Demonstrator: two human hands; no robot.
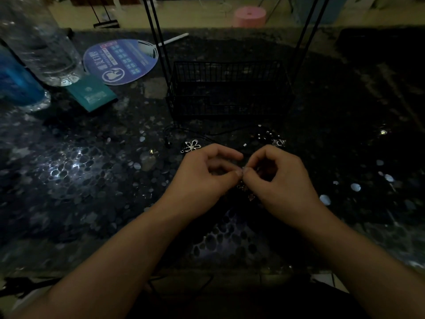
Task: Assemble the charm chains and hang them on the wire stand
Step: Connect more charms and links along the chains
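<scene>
While both forearms reach in from the near edge, the left hand [204,173] and the right hand [278,178] meet above the dark pebble-patterned table [76,171], each pinched shut thumb against forefinger on a small part of a charm chain [246,188]. The fingertips [239,173] of the 2 hands touch at the pinch, and a few small charms dangle just below it. What sits exactly between the fingers (a clasp or a ring, most likely) is too small and dim to tell.

Just beyond the knuckles lie a flower-shaped charm [191,145], a thin black cord [220,133] and a scatter of small metal pieces [276,140], all loose on the table. Behind them stands the wire stand [227,88], its basket base apart from the hands and its 2 pairs of thin uprights rising out of view. Nothing visibly hangs on it yet.

Farther left are a teal packet [96,95], a round blue fan [122,62] and clear bottles [39,40].

The risk I judge greatest: in this poor light a tiny link could slip from the pinch and vanish against the speckled surface, or the dangling charms could snag the loose cord.
</scene>
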